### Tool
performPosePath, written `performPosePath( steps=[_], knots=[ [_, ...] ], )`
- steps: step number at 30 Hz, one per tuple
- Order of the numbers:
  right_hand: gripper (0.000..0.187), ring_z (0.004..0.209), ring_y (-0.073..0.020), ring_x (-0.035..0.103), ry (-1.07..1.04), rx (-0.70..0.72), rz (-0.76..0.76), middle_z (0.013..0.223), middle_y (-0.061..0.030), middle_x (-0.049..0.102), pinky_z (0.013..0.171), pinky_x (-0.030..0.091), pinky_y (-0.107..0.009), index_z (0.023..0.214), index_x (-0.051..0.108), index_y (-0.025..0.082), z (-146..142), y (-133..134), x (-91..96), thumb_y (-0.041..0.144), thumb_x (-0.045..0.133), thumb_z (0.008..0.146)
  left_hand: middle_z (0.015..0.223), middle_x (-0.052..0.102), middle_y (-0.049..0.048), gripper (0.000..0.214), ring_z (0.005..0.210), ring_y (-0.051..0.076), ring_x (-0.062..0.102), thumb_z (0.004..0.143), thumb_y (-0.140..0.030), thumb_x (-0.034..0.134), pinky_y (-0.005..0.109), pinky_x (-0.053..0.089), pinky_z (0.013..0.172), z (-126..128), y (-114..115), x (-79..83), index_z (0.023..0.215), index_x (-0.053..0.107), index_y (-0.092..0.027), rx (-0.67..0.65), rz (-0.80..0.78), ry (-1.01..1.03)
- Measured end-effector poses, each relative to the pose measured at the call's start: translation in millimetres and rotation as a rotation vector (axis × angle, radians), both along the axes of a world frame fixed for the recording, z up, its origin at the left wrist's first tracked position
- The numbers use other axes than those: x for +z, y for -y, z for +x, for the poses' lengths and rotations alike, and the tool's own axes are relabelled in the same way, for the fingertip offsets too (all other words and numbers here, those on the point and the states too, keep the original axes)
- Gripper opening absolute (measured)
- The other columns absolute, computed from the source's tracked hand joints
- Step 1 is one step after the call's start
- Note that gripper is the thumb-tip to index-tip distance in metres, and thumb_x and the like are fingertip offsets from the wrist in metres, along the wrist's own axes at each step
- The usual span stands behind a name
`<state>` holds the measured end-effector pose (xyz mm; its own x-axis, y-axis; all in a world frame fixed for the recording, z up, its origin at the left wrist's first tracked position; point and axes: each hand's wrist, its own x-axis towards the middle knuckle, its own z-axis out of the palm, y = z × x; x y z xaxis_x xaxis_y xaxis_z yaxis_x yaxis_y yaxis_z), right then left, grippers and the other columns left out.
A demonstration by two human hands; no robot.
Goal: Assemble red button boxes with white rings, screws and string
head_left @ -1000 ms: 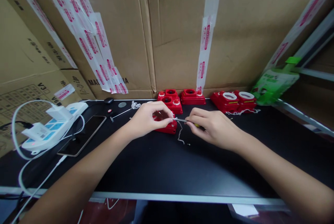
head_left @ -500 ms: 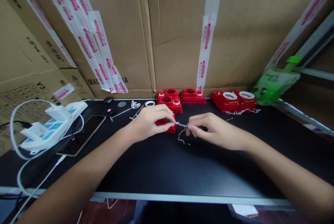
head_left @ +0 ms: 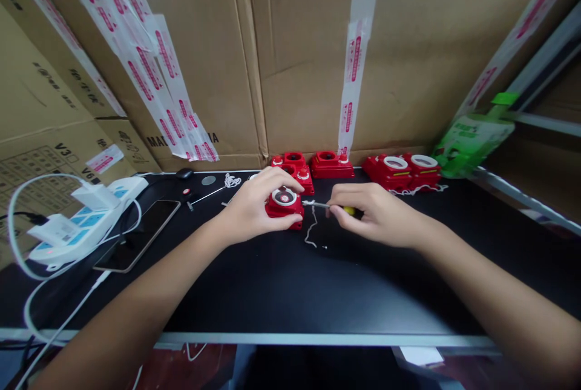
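Note:
My left hand (head_left: pixel 265 202) is closed around a red box (head_left: pixel 285 220) with a white ring and a dark round centre on top, its thumb on the near side. In my right hand (head_left: pixel 363 208) is a screwdriver (head_left: pixel 321 204) with a partly yellow handle. Its metal shaft points left, and the tip meets the box's right side, by a small white piece there. From that spot a thin white cord (head_left: pixel 310 235) trails down onto the black table. Behind the left hand stand more red boxes (head_left: pixel 305 183), partly covered by it.
Another red box (head_left: pixel 332 167) sits against the cardboard (head_left: pixel 308 75). Two red boxes with white rings (head_left: pixel 393 178) are farther right, near a green pouch (head_left: pixel 474 142). To the left lie a phone (head_left: pixel 140 235), a power strip (head_left: pixel 106 208) with cables, and a bundled white cord (head_left: pixel 232 180).
My left hand has gone from pinching at the screwdriver's tip to gripping the red box. The screwdriver's tip now meets the box's side. The view has shifted slightly.

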<state>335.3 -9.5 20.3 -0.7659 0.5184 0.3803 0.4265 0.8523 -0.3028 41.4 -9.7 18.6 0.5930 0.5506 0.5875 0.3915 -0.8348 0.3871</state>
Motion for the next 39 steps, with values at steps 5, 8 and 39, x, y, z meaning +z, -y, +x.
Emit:
performPosePath(
  steps=[5, 8, 39],
  knots=[
    [0.028, 0.073, -0.0185, 0.060, 0.035, -0.180, 0.080, 0.083, -0.0059, 0.069, 0.072, 0.043, -0.032, 0.087, 0.068, 0.018, 17, -15, 3.2, 0.031, 0.051, 0.106, 0.141, 0.064, 0.0134, 0.084, 0.134, 0.037, 0.055, 0.071, -0.052, 0.097, 0.054, 0.048, 0.114, -16, -19, -6.8, 0.141, 0.060, -0.024, 0.122, -0.044, -0.274],
    [0.025, 0.073, -0.0194, 0.061, 0.048, -0.264, 0.112, 0.084, -0.0061, 0.070, 0.072, 0.042, -0.033, 0.088, 0.066, 0.018, 25, -23, 3.2, 0.031, 0.052, 0.104, 0.140, 0.067, 0.0127, 0.088, 0.130, 0.038, 0.060, 0.068, -0.043, 0.100, 0.054, 0.051, 0.111, -20, -27, -16.2, 0.144, 0.059, -0.025, 0.151, -0.131, -0.361],
    [0.031, 0.079, -0.0176, 0.067, 0.225, -0.084, -0.030, 0.095, -0.0068, 0.073, 0.074, 0.045, -0.031, 0.094, 0.076, 0.017, 9, -16, -8.2, 0.031, 0.052, 0.107, 0.117, 0.070, 0.0046, 0.072, 0.098, 0.025, 0.070, 0.066, -0.034, 0.090, 0.037, 0.053, 0.082, -21, -20, -3.4, 0.126, 0.052, -0.024, 0.307, -0.209, -0.217]
  ],
)
